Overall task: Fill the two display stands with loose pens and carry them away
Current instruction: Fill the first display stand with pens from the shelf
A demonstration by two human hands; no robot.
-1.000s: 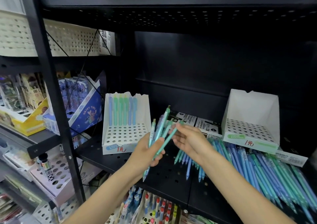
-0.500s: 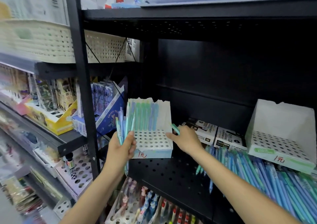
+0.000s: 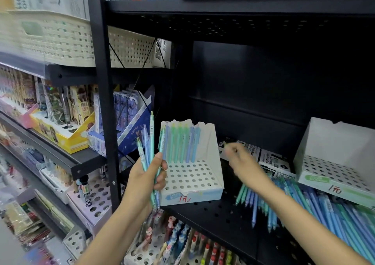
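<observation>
At centre frame the left hand (image 3: 149,178) grips a fanned bunch of pens (image 3: 147,149) just beside the left display stand (image 3: 194,175), which holds one back row. The right hand (image 3: 238,159) is blurred, so I cannot tell its grip. The empty right stand (image 3: 332,169) sits above the loose pens (image 3: 316,205). The bunch could slip, or the light cardboard stand tip when pens are pushed in
</observation>
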